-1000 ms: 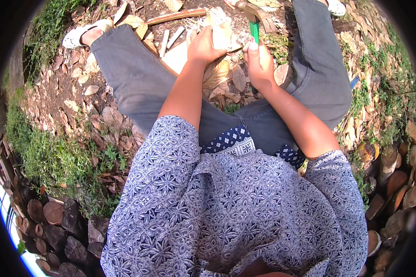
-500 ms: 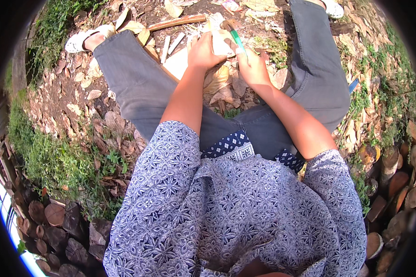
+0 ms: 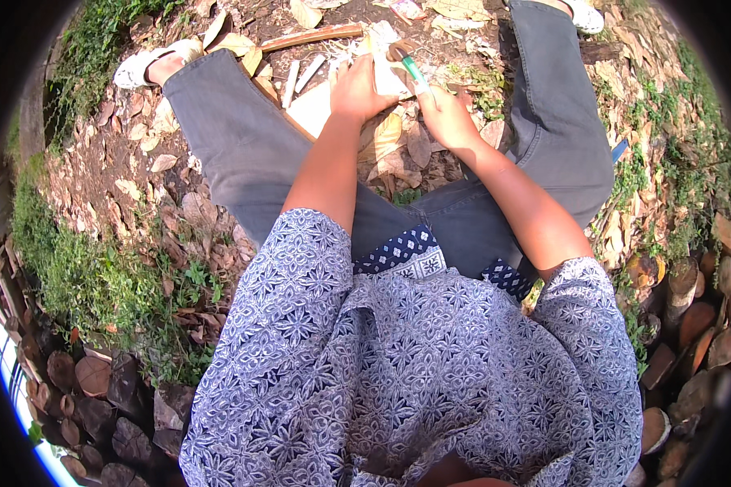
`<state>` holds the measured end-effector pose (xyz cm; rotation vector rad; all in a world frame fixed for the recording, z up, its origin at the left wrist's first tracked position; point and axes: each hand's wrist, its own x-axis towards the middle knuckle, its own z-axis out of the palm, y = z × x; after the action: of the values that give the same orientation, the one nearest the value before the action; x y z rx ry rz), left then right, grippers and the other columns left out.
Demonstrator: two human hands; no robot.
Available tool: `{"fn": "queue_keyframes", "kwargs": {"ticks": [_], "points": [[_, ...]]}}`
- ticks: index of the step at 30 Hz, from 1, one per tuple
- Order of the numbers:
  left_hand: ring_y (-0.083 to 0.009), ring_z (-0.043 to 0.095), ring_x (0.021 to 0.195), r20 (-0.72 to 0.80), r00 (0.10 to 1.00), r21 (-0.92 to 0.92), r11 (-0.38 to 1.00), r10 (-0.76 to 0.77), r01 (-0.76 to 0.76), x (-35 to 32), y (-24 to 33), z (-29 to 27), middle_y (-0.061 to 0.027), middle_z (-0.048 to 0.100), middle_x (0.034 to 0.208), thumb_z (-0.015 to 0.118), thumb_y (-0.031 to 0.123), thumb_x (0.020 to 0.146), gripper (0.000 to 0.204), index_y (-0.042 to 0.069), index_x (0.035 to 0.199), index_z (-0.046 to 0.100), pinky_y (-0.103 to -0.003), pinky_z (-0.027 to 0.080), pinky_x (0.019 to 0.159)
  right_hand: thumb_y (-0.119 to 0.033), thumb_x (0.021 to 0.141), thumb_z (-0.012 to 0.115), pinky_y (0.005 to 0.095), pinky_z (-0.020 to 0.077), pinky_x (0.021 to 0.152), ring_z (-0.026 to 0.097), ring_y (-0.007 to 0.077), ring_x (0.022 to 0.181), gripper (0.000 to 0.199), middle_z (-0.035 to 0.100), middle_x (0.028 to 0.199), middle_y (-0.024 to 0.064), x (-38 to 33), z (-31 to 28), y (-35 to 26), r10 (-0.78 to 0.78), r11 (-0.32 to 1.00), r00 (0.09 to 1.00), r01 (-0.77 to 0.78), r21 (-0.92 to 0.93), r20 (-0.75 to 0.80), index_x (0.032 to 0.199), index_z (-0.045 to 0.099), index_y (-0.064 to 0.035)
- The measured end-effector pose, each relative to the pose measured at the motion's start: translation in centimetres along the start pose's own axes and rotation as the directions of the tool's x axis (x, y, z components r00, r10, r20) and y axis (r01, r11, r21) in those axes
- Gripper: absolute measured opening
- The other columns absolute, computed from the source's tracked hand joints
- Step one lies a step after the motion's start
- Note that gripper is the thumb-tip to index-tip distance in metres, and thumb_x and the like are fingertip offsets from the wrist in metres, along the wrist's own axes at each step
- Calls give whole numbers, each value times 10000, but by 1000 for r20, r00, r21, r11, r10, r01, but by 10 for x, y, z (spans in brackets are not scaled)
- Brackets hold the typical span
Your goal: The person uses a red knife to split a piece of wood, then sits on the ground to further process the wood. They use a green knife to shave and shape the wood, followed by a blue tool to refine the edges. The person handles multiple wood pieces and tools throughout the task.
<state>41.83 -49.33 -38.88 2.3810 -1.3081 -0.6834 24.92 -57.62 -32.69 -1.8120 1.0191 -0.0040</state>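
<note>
One tool [image 3: 412, 66]: green at the handle and brown at the head (hammer-like, though small in view), it slanted up and left out of the grip; whether the head touched anything could not be told.
Right hand [image 3: 448, 118]: wrapped around the handle, fingers curled on it.
Left hand [image 3: 353, 91]: just left of that grip, palm down over the board, thumb spread from the fingers; whether the fingertips pinched anything, I could not tell.
Board [image 3: 310, 108]: pale, under and left of the left hand.
Stroke: short and controlled seemed best, with the left thumb and fingers out of the head's line (they were near it).
Steadying: firm downward pressure seemed wise, lest the board skid on the leaves [image 3: 388, 134] nearer the body.
Slips [image 3: 291, 84]: two, pale, left of the left hand and apart from it.
Stick [image 3: 313, 37]: brown, beyond the left hand.
Packet [image 3: 407, 10]: reddish, beyond the tool's head, the likeliest container; its contents, if any, did not show.
</note>
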Motion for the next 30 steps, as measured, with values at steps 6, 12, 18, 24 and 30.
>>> {"fn": "queue_keyframes", "kwargs": {"ticks": [6, 12, 18, 24, 30], "points": [[-326, 496, 1250, -53, 999, -18, 1000, 12, -13, -2, -5, 5, -80, 585, 1333, 861, 390, 620, 869, 97, 1356, 506, -434, 415, 1076, -301, 989, 481, 411, 508, 763, 661, 336, 807, 344, 680, 862, 202, 9, -42, -63, -164, 983, 979, 172, 60, -125, 1012, 639, 4], [-324, 502, 1245, -67, 998, -2, 1000, 6, -6, -3, -4, 5, -90, 596, 1303, 860, 393, 616, 861, 70, 1334, 511, -435, 428, 1062, -355, 986, 447, 464, 508, 832, 679, 379, 893, 414, 692, 919, 230, 28, -12, 11, 56, 952, 983, 0, -305, 175, 1078, 652, -8], [-351, 522, 1190, -62, 997, -28, 999, 38, -40, 0, -6, 7, -100, 598, 1288, 852, 404, 619, 774, 75, 1246, 541, -444, 445, 1022, -331, 1012, 452, 412, 521, 812, 696, 347, 878, 390, 709, 938, 214, -3, -19, -51, -165, 972, 956, 199, 122, -242, 1082, 637, 4], [-346, 505, 1231, -22, 1000, 18, 1000, 17, -17, 0, -5, 0, -129, 583, 1305, 844, 412, 630, 867, 36, 1328, 494, -435, 430, 1047, -331, 992, 492, 431, 509, 769, 684, 343, 847, 351, 698, 891, 206, -2, -14, -27, -30, 993, 1000, 29, -111, -5, 1039, 651, -21], [-341, 511, 1216, -66, 996, -23, 998, 59, -61, 5, -7, 5, -125, 594, 1278, 845, 408, 622, 824, 33, 1281, 521, -430, 425, 1041, -292, 991, 506, 379, 522, 743, 684, 332, 801, 345, 689, 876, 230, 4, 3, 26, -55, 959, 995, 76, -275, 83, 1037, 638, 23]]}}
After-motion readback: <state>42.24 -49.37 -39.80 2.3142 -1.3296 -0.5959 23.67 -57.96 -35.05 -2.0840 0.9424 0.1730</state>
